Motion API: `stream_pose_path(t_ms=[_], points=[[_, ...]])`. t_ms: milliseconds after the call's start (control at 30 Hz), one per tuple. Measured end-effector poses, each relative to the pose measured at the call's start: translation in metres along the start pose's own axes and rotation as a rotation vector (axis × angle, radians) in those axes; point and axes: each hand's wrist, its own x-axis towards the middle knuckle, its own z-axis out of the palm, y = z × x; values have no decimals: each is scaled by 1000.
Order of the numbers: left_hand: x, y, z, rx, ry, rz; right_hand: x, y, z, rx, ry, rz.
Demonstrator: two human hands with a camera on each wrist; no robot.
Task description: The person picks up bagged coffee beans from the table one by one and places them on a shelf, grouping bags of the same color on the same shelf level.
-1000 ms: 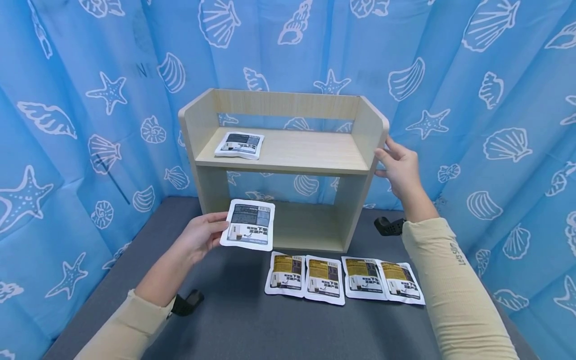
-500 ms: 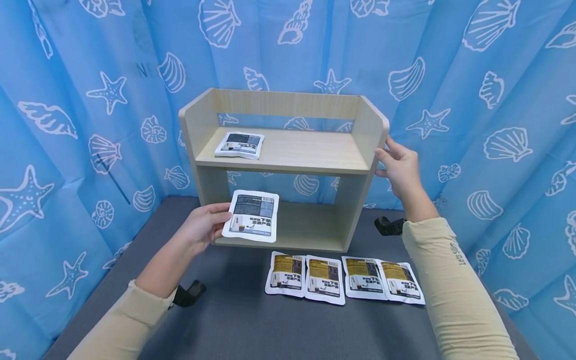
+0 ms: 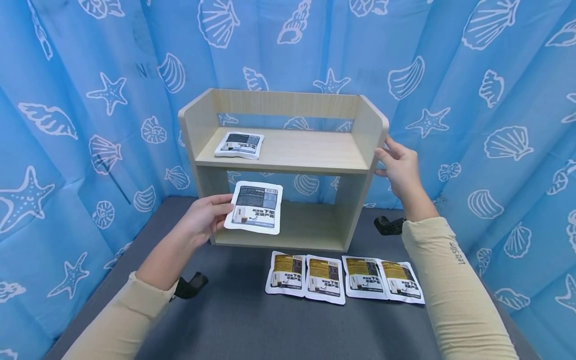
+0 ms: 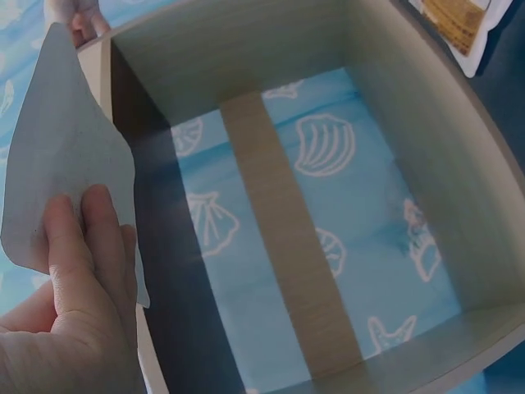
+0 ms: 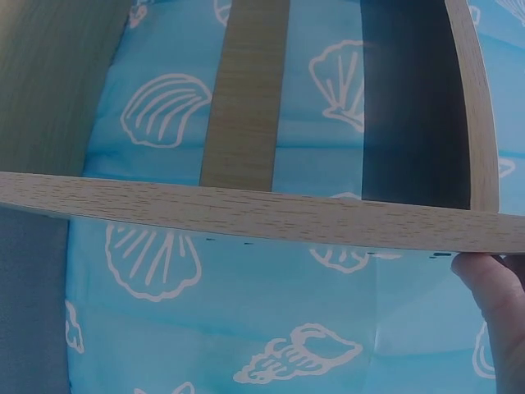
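My left hand (image 3: 204, 216) pinches a flat white pouch (image 3: 255, 207) by its left edge, with the thumb on top. The pouch has a dark blue-grey label and hangs tilted before the lower opening of a light wooden two-tier shelf (image 3: 283, 170). In the left wrist view the pouch's plain back (image 4: 70, 156) shows, with fingers (image 4: 98, 222) lying against it. My right hand (image 3: 400, 167) holds the front edge of the shelf's right side panel (image 3: 371, 130). In the right wrist view only part of that hand (image 5: 496, 291) shows against the panel.
A similar blue-labelled pouch (image 3: 240, 145) lies on the upper board at the left. Several yellow-labelled pouches (image 3: 325, 280) lie in a row on the grey table (image 3: 270, 330) before the shelf. A blue shell-print curtain (image 3: 288, 45) hangs behind.
My left hand has lifted the pouch upward and slightly to the right, from low before the shelf toward the upper board's front edge. The right hand stays on the side panel.
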Motion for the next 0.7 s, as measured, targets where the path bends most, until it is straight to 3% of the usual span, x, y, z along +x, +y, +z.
stream_pose_path(t_ms=[300, 700], points=[[4, 14, 11, -9, -5, 39, 1, -1, 0, 6, 7, 13], [16, 36, 23, -59, 14, 39, -2, -2, -1, 0, 0, 16]])
